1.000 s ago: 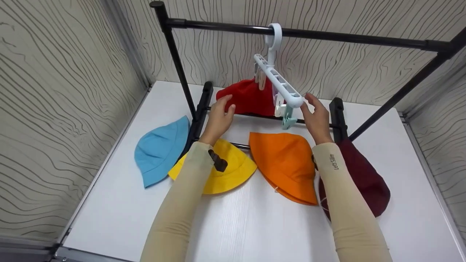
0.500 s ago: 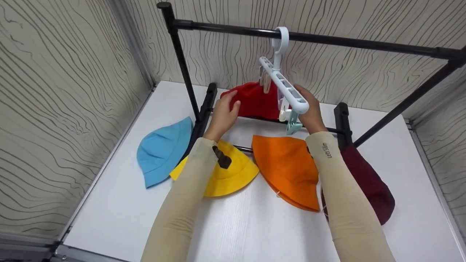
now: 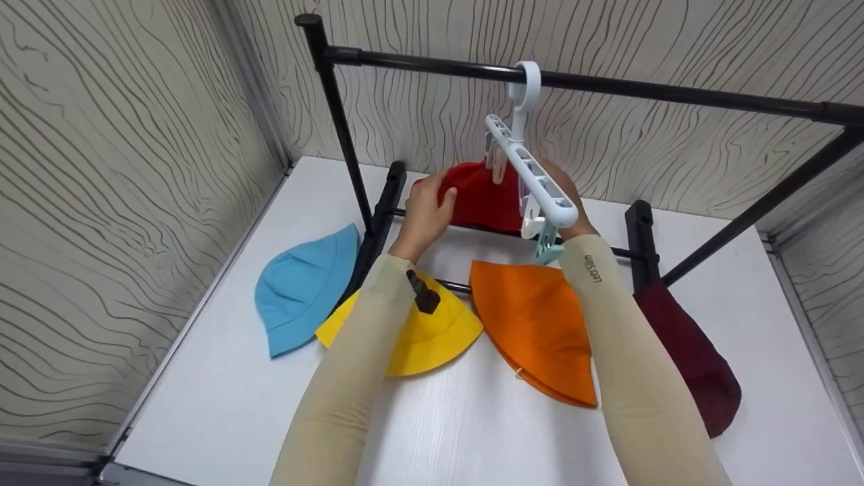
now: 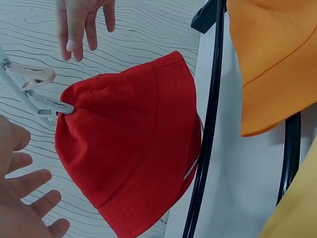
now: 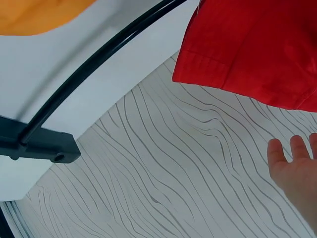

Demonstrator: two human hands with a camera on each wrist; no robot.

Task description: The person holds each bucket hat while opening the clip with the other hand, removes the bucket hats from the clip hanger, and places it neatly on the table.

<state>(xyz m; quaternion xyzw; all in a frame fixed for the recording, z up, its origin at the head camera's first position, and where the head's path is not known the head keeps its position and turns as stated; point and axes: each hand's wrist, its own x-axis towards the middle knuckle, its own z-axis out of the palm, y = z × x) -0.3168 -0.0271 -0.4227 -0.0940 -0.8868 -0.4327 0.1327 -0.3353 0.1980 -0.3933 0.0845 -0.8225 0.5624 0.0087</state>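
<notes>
White tabletop (image 3: 472,432) with faint wood grain, boxed in on three sides by beige wall panels (image 3: 101,169) printed with dark wavy lines; metal trim runs along the seams. A black garment rack (image 3: 675,88) stands on the table: top bar across the back, one upright at left, a slanted strut at right, two black feet and low cross rods at the base. A white clip hanger (image 3: 533,179) hooks over the top bar and hangs tilted, with a pale green clip at its low end. The red hat (image 3: 482,196) hangs from one of its clips, above the rear cross rod, between the two hands. Left hand (image 3: 425,212) is at the hat's left edge, fingers relaxed and spread in the left wrist view; the head view does not settle whether fingertips touch the cloth. Right hand (image 3: 563,202) is behind the hanger's lower end, mostly hidden by it; fingers look straight in the wrist views, holding nothing visible. Flat on the table: blue hat (image 3: 304,290) at left, partly behind the rack foot; yellow hat (image 3: 418,331) under the left forearm; orange hat (image 3: 533,324) centre; maroon hat (image 3: 695,358) at right, partly covered by the right forearm. Both arms wear beige sleeves.
</notes>
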